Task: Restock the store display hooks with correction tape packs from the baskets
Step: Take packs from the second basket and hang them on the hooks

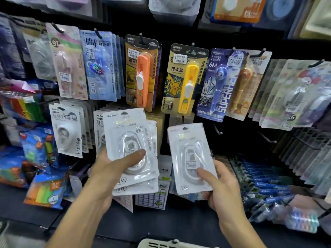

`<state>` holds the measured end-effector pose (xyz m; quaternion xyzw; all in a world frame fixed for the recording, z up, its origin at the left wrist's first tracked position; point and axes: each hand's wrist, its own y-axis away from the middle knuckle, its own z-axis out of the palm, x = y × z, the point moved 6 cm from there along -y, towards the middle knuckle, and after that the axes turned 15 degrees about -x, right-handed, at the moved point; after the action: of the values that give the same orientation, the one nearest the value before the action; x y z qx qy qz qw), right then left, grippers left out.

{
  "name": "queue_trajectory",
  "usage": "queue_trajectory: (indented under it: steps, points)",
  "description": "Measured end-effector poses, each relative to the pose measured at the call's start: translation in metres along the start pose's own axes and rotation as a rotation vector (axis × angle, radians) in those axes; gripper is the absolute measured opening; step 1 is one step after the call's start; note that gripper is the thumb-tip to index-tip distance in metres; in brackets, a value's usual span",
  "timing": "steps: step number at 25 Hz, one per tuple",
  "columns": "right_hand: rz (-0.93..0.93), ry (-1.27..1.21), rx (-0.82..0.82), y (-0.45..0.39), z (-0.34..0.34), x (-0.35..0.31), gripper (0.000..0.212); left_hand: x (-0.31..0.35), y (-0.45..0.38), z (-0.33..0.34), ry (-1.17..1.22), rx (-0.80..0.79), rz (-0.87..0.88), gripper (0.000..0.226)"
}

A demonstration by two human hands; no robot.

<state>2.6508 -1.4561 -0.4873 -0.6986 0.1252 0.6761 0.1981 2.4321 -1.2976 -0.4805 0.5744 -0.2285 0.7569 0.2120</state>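
Basket (pixel 172 243): only the pale rim shows; the rest is cut off by the bottom edge.
Top-row packs (pixel 172 9): cropped by the upper edge, print blurred.
Stack of packs (pixel 132 151) in left hand (pixel 109 169): lower packs covered by the front one; count unclear.
Right hand (pixel 222 187): fingers hidden behind its single pack (pixel 191 158).
Price labels (pixel 180 59): too small to read.

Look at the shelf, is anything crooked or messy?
A bit. The purple pack and the orange pen pack hang tilted and overlap. Below them two hooks are bare. The left hand holds a fanned, uneven stack of white packs.
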Motion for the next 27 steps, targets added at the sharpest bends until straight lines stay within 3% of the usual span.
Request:
queue_trajectory:
  steps: [4, 8, 10, 13, 16, 19, 21, 23, 25, 27]
  points:
    - [0.092, -0.027, 0.022, -0.012, 0.008, 0.013, 0.017, -0.002, 0.001, 0.015, -0.038, -0.042, -0.009, 0.087]
    - [0.263, -0.611, -0.062, -0.049, 0.022, 0.017, 0.060, 0.009, -0.003, 0.022, -0.078, -0.056, 0.006, 0.062]
    - [0.235, -0.531, -0.128, -0.056, 0.029, 0.008, 0.066, 0.010, -0.003, 0.020, -0.087, -0.054, 0.005, 0.064]
    - [0.071, -0.160, -0.360, -0.037, 0.069, -0.007, 0.057, 0.010, -0.006, 0.028, -0.130, -0.163, -0.011, 0.077]
    - [-0.033, -0.155, -0.238, -0.032, 0.064, -0.016, 0.045, -0.001, -0.008, 0.037, -0.008, -0.302, -0.094, 0.103]
    - [-0.032, -0.158, -0.160, -0.028, 0.045, -0.018, 0.024, -0.002, -0.008, 0.047, -0.008, -0.433, -0.129, 0.086]
    - [-0.028, -0.116, -0.163, -0.021, 0.046, -0.011, 0.027, -0.004, -0.010, 0.049, -0.034, -0.349, -0.123, 0.078]
    - [-0.048, -0.121, -0.223, -0.016, 0.053, -0.008, 0.048, -0.007, -0.011, 0.045, -0.029, -0.216, -0.095, 0.075]
    - [-0.088, -0.169, -0.203, -0.017, 0.049, -0.009, 0.063, -0.006, -0.009, 0.044, 0.000, -0.189, -0.086, 0.076]
    - [-0.109, -0.255, -0.074, -0.019, 0.034, -0.011, 0.050, -0.001, -0.007, 0.037, -0.006, -0.220, -0.094, 0.081]
